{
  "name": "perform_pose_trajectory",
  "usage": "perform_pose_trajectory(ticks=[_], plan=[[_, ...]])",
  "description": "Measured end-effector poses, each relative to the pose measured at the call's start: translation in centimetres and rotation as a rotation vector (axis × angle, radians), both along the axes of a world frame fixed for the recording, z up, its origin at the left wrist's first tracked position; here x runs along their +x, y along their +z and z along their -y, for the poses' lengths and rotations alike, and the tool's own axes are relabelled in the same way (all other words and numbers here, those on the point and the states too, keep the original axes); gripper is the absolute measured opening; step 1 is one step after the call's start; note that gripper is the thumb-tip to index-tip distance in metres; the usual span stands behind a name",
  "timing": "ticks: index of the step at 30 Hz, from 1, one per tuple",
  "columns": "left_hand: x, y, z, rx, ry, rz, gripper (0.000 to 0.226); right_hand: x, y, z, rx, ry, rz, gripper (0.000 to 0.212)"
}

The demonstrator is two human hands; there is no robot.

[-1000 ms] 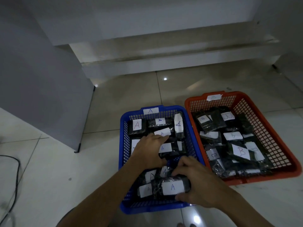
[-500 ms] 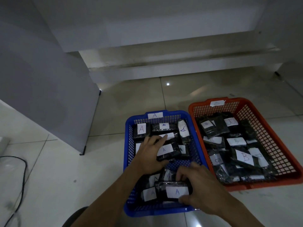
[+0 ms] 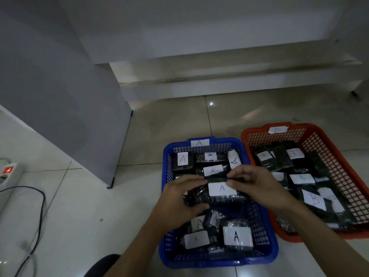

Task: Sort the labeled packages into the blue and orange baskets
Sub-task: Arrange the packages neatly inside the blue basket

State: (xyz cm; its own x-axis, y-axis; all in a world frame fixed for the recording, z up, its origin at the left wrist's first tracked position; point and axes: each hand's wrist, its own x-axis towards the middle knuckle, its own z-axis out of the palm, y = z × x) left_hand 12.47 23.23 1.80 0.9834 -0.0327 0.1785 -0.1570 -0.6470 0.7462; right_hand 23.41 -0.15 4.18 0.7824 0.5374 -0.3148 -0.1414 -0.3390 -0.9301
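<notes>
- Pale floor tiles [image 3: 83, 206] carry my blue basket [image 3: 257, 256] and orange basket [image 3: 339, 148], side by side.
- Over the blue one, my left hand [image 3: 179, 198] and right hand [image 3: 257, 186] each pinch an end of one black package marked A [image 3: 221, 189].

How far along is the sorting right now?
Mostly done: A packages fill the blue basket and B packages the orange basket. In hand: left hand and right hand hold an A-labeled package over the blue basket. No loose packages show on the floor.
</notes>
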Motion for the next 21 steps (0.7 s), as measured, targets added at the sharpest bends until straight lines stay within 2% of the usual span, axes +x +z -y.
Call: perform_pose_trajectory(ticks=[3, 5, 11, 14, 17, 21], plan=[[3.1, -0.5, -1.4, 0.044, 0.05, 0.002, 0.061, 3.2, -0.4, -1.3, -0.09, 0.139, 0.175, 0.054], [5.2, -1.0, -2.3, 0.08, 0.068, -0.026, 0.062, 5.3, -1.0, -2.4, -0.179, 0.213, 0.314, 0.066], [9.1, -3.2, -3.8, 0.201, 0.051, -0.153, 0.067, 8.8, -4.3, -3.8, -0.466, 0.459, 0.679, 0.059], [9.4, -4.1, -3.9, 0.24, 0.048, -0.167, 0.067, 8.5, -5.3, -3.4, -0.51, 0.421, 0.701, 0.063], [9.0, -4.6, -3.6, 0.2, 0.054, -0.166, 0.07, 7.8, -5.2, -3.3, -0.509, 0.397, 0.716, 0.069], [8.9, -4.4, -2.6, 0.232, 0.053, -0.128, 0.067, 8.2, -4.7, -3.6, -0.503, 0.4, 0.641, 0.072]])
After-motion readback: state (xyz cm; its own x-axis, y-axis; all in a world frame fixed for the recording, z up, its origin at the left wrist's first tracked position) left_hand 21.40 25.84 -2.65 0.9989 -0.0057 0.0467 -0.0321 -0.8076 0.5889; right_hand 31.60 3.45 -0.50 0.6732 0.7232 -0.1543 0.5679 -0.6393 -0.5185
